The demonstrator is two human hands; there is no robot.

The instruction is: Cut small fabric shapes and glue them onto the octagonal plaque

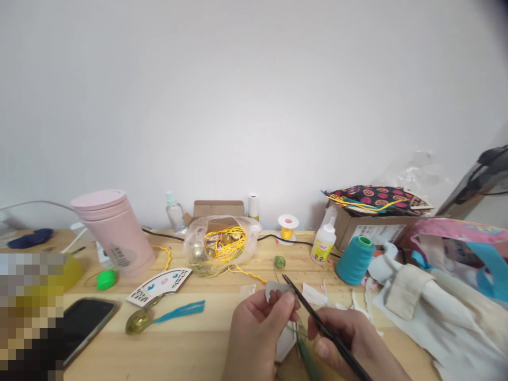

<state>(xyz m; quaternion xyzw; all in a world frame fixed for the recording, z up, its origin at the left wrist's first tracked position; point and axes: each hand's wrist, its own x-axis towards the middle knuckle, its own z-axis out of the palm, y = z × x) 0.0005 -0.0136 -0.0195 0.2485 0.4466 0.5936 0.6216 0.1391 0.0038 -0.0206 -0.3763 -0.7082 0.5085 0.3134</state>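
Above our cluttered worktop (190,349), our left hand (254,330) pinched a grey scrap (272,291) and our right hand (353,333) gripped a dark pointed tool (311,311) near it. A slack pinch, we judged, could let the tool jab us.

Slim tool (317,316) black; scrap (273,291) grey; cone (354,262) teal; tumbler (121,233) pink.

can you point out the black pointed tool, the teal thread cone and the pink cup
Black pointed tool (313,315): head view, on its shaft.
Teal thread cone (354,263): head view, on the wound thread.
Pink cup (129,235): head view, on its side wall.
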